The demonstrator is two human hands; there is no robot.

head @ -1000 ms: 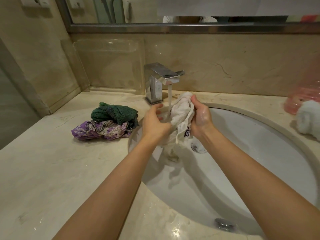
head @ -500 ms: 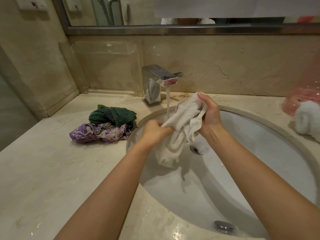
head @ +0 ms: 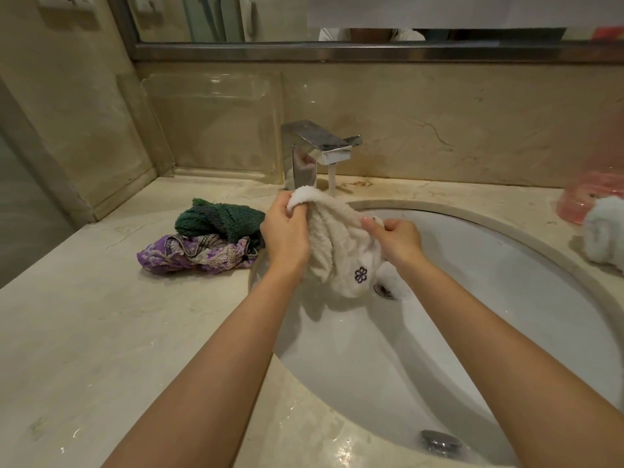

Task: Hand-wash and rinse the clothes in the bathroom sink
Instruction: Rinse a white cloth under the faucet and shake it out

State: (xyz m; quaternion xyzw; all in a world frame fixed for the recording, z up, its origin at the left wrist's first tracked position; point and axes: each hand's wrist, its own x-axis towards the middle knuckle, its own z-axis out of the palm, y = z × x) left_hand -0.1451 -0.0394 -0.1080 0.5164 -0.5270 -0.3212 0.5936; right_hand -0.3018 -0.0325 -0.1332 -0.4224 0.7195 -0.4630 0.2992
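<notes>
Both forearms bare, reaching forward from the lower edge of view, converging toward centre. Left hand [head: 286, 228]: back of hand up, fingers curled, thumb and fingers pinching a fold of white cloth [head: 337, 244] at its top. Right hand [head: 398, 239]: slightly lower, knuckles toward camera, fingers curled round the same cloth, thumb tip showing on top. Hands close together, not touching.
</notes>
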